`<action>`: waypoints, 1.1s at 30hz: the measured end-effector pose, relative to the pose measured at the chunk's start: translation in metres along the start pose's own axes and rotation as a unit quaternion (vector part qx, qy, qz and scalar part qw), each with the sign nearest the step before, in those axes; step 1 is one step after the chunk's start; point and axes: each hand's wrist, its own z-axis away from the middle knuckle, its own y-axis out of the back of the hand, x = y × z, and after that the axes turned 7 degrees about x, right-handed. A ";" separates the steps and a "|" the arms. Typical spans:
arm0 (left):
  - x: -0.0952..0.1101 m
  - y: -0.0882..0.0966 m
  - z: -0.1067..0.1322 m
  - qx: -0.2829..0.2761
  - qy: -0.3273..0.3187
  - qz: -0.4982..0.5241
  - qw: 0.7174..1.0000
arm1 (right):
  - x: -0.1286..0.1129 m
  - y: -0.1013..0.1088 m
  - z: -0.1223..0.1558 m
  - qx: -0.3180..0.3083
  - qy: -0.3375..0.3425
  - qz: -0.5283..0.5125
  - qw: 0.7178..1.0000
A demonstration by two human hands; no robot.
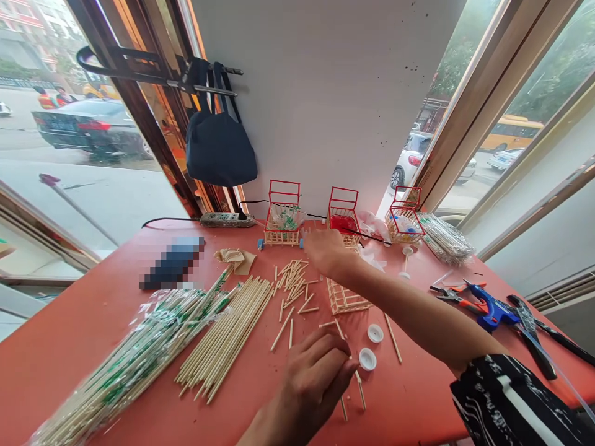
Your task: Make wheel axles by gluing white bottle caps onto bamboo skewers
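Observation:
My right hand (325, 251) reaches far across the red table (93, 322) to the right side of a small stick cart with a red wire frame (282, 217). Its fingers are turned away and blurred, so I cannot see whether they grip anything. My left hand (316, 371) hovers low near the front edge with fingers curled together in a pinch, just left of a white bottle cap (367, 358) and over a thin bamboo stick (360, 390). What the pinch holds is hidden. A flat grid of glued sticks (346, 299) lies under my right forearm.
Two more red-framed carts (344, 217) (403, 218) stand at the back. Long bamboo sticks (227, 337), wrapped chopsticks (139, 353) and short cut pieces (292, 279) cover the left and middle. A blue glue gun (493, 310), pliers (453, 296) and another cap (375, 333) lie to the right.

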 end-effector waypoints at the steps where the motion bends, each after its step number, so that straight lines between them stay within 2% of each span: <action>1: 0.001 0.000 0.000 0.000 -0.001 0.000 1.000 | 0.002 0.008 0.009 0.017 -0.026 0.009 0.999; 5: 0.003 0.001 -0.001 -0.004 -0.003 0.006 1.000 | 0.023 0.036 0.063 0.073 -0.102 0.035 0.991; 7: 0.004 0.002 0.000 -0.005 -0.007 0.010 1.000 | 0.042 0.039 0.101 0.104 -0.122 0.041 0.986; 8: 0.004 0.002 0.000 -0.006 -0.009 0.010 1.000 | 0.053 0.036 0.120 0.138 -0.126 0.037 0.982; 9: 0.004 0.002 0.001 -0.008 -0.011 0.011 1.000 | 0.065 0.030 0.140 0.158 -0.131 0.026 0.978; 11: 0.004 0.002 0.002 -0.016 -0.015 0.017 1.000 | 0.087 0.009 0.177 0.159 -0.150 -0.013 0.976; 13: 0.003 0.000 0.003 -0.027 -0.016 0.027 0.999 | 0.103 -0.018 0.207 0.141 -0.169 -0.042 0.975; 15: 0.003 -0.002 0.005 -0.035 -0.018 0.031 0.999 | 0.107 -0.047 0.226 0.088 -0.180 -0.066 0.978; 18: 0.003 -0.005 0.007 -0.045 -0.027 0.026 0.998 | 0.098 -0.080 0.238 -0.001 -0.194 -0.123 0.973; 21: 0.002 -0.007 0.008 -0.054 -0.033 0.018 0.998 | 0.084 -0.096 0.237 -0.006 -0.242 -0.122 0.963; 25: 0.000 -0.008 0.007 -0.043 -0.024 -0.011 0.999 | 0.079 -0.103 0.230 -0.002 -0.267 -0.112 0.957; 28: -0.004 0.000 0.006 -0.031 0.000 -0.036 0.999 | 0.081 -0.105 0.226 -0.011 -0.275 -0.099 0.956; 30: -0.006 0.009 0.004 0.001 0.030 -0.059 0.998 | 0.083 -0.106 0.224 -0.019 -0.276 -0.089 0.957; 33: -0.009 0.023 0.000 0.075 0.113 -0.092 0.986 | 0.085 -0.107 0.224 -0.026 -0.271 -0.075 0.959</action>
